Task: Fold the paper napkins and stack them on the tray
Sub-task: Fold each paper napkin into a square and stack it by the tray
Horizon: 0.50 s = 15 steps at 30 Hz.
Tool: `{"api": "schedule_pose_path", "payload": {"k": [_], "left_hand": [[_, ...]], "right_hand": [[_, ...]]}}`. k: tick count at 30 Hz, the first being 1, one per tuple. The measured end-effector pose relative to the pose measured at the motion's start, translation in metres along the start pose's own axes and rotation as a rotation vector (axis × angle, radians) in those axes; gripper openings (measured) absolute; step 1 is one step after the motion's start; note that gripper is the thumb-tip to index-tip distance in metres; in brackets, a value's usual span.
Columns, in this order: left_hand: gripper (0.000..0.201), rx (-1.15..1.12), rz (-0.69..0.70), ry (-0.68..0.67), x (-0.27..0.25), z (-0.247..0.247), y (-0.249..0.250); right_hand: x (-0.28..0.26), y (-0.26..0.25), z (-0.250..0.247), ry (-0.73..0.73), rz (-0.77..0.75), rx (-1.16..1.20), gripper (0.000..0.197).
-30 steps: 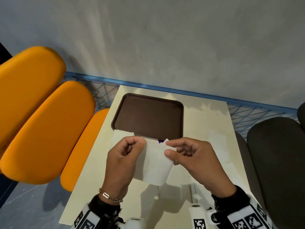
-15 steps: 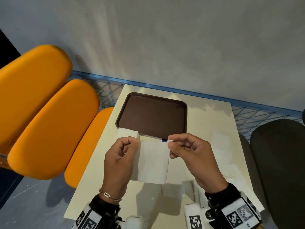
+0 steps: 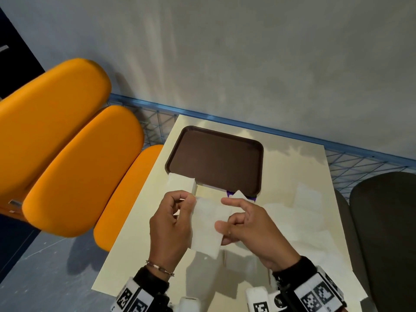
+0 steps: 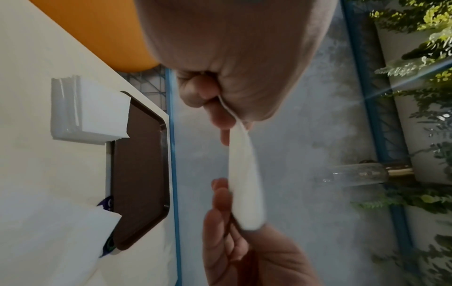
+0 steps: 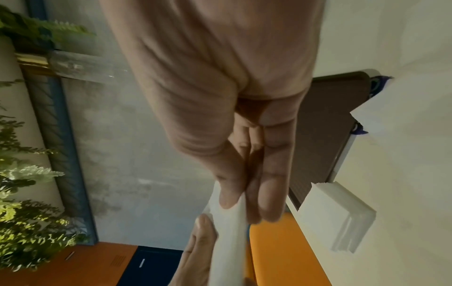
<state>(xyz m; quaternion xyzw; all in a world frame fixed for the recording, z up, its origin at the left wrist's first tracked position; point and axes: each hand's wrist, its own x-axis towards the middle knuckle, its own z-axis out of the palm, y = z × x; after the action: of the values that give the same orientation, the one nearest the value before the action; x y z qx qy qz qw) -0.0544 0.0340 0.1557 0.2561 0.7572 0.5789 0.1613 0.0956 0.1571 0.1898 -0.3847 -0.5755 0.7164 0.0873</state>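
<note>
I hold a white paper napkin [image 3: 206,230] in the air over the cream table [image 3: 144,226], just in front of the brown tray [image 3: 216,161]. My left hand [image 3: 173,221] pinches its upper left edge between thumb and curled fingers. My right hand [image 3: 247,224] pinches its right side, index finger stretched out over the top. The napkin [image 4: 246,181] shows edge-on, doubled, in the left wrist view, and the napkin [image 5: 227,232] runs between both hands in the right wrist view. A small stack of folded napkins [image 3: 182,182] lies at the tray's near left corner.
Loose white napkins [image 3: 299,212] lie on the table to the right, by a pack with purple print [image 3: 231,194] at the tray's near edge. Orange seats [image 3: 74,167] stand left, a dark seat [image 3: 382,221] right. A blue wire fence [image 3: 247,127] and grey wall close the back.
My right hand slid down the napkin's right side and its index finger stretched out. The napkin's right part has come over toward the left. The left hand keeps its pinch.
</note>
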Motion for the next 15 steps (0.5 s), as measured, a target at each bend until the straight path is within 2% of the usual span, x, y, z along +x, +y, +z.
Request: {"api": "schedule_pose_path", "payload": {"k": [4, 15], "left_hand": [[0.009, 0.036, 0.038, 0.026, 0.002, 0.001, -0.01], [0.01, 0.016, -0.071, 0.062, 0.012, -0.004, -0.035]], "right_hand": [[0.001, 0.009, 0.003, -0.207, 0.103, -0.056, 0.06], [0.023, 0.02, 0.01, -0.509, 0.274, -0.16, 0.054]]}}
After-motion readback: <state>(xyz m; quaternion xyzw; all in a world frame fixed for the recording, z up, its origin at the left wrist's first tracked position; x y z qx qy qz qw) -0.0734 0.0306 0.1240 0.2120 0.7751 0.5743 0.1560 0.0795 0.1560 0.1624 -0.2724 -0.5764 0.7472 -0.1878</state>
